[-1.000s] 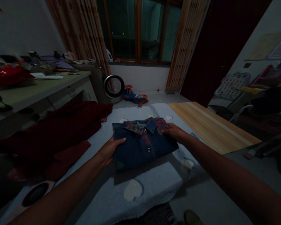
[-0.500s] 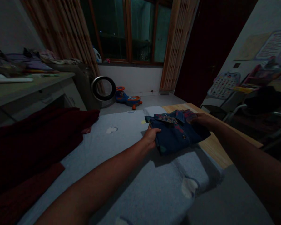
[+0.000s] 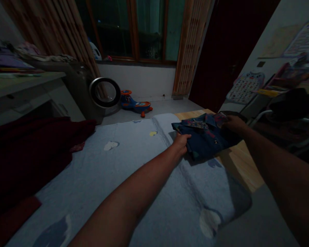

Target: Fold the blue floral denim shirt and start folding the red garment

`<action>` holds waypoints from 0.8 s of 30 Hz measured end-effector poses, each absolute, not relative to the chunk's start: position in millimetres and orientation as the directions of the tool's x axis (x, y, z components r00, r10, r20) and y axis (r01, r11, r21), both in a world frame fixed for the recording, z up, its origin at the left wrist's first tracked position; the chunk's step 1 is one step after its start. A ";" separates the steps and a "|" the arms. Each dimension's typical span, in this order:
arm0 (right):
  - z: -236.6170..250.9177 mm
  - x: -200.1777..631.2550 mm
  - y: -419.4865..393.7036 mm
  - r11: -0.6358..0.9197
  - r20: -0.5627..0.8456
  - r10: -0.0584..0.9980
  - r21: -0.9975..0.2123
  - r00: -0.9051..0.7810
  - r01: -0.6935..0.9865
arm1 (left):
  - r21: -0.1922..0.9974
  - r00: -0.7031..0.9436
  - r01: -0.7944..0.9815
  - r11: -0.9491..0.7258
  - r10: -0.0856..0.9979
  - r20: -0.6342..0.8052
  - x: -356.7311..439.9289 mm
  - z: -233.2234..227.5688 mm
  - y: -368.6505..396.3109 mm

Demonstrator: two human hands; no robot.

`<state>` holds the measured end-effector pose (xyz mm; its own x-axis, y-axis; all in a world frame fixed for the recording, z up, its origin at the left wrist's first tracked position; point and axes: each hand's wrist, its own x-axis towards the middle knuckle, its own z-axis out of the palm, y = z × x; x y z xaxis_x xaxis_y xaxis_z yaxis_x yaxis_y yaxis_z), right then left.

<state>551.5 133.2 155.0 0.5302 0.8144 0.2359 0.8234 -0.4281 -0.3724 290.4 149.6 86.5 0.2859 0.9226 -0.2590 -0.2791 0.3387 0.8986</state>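
A dark blue folded shirt (image 3: 204, 140) with a patterned collar and buttons is held over the right edge of the bed. My left hand (image 3: 181, 143) grips its left side, thumb on top and the other fingers underneath. At the far right side, my right hand (image 3: 233, 125) is closed on the shirt near the collar; part of its fingers is hidden. Beneath lies a pale blue bedsheet (image 3: 134, 171) with cloud and leaf shapes. A dark red garment (image 3: 36, 151) is heaped on the left of the bed.
Beyond the sheet is a wooden board (image 3: 244, 161). A washing machine with an open round door (image 3: 105, 92) stands at the back left, beside a cluttered desk (image 3: 28, 82). On the floor is a blue and orange ride-on toy (image 3: 135, 103). Stacked items (image 3: 285, 99) fill the right side.
Both hands have carried the folded shirt to the right, toward the wooden board. My view has shifted slightly, and more of the sheet shows.
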 end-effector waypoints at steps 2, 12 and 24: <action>148.9 539.9 138.2 -0.552 0.201 0.779 -0.227 0.593 0.802 | 0.963 0.162 -0.096 0.251 0.959 -0.234 289.5 83.7 145.3; 67.0 456.7 145.5 -0.369 0.071 0.920 -0.172 0.386 0.913 | 0.672 0.561 0.520 -0.527 0.804 0.196 268.0 36.6 127.2; 58.8 455.3 146.3 -0.408 0.090 0.900 -0.163 0.426 0.898 | 0.653 0.645 0.455 -0.605 0.730 0.226 229.2 18.1 107.5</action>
